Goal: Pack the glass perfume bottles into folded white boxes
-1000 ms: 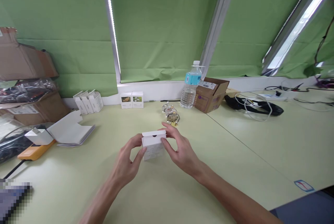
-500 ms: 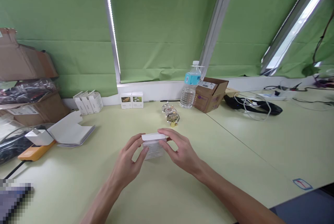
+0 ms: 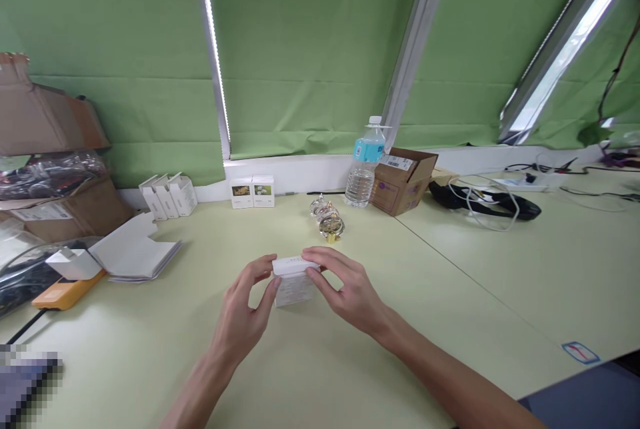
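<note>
Between my two hands, just above the pale green tabletop, I hold a small white cardboard box upright, its top flap lying closed. My left hand grips its left side with the thumb on the front. My right hand presses on the right side, with fingers along the top flap. Beyond the hands lies a cluster of clear and metal rings with a small gold lock. The box's back is hidden.
At the back stand a water bottle, a brown carton and several small white boxes. An opened white carton and an orange power strip lie left. Black gear with white cable lies right.
The box's top flap, raised a second ago, now lies closed. My right fingers have moved onto the top edge, and the box sits slightly lower between my hands.
</note>
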Tool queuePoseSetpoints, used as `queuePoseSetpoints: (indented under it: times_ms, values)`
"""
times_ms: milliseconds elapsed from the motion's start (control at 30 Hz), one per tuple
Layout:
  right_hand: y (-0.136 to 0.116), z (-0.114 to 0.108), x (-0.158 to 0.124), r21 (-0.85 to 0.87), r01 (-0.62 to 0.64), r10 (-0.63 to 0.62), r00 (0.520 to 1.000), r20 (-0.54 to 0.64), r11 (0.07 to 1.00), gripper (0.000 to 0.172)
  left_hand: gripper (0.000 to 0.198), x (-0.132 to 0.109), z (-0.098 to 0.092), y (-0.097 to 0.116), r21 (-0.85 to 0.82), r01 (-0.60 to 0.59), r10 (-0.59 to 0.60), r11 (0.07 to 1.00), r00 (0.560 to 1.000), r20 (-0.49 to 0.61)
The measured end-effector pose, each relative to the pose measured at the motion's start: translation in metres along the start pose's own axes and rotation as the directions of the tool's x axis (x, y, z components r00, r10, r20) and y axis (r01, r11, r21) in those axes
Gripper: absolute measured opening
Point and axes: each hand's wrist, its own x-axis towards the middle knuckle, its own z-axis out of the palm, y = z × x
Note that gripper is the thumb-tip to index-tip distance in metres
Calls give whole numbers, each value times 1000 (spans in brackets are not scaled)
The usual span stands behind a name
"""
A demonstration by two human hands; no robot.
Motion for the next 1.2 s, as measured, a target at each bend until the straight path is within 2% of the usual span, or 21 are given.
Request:
queuePoseSetpoints:
  times_ms: [100,200,300,667,967,1200]
  values:
    - [0,-1,0,-5,-3,3,1000,8,1000,26,33,0,0,1,54,-13,13,998,1000,-3]
    - [1,-1,-1,-23,1,-1,1000,10,1000,26,29,1,-1,1,138,-86,84,987,996,16]
    - [2,-1,-1,-25,-1,1,1000,13,1000,27,29,2,-1,0,147,-112,112,983,994,6]
    - [0,-1,1,-20,16,-16,1000,7,1000,25,22,3,-1,7,110,-17,20,994,999,-27]
    - [2,-2,0,-33,16,-16,1000,8,999,26,21,5,-2,10,118,-17,19,993,1000,-18]
    - [3,-3,-1,-38,-6,7,1000,22,999,27,23,4,-1,6,153,-63,63,986,998,2]
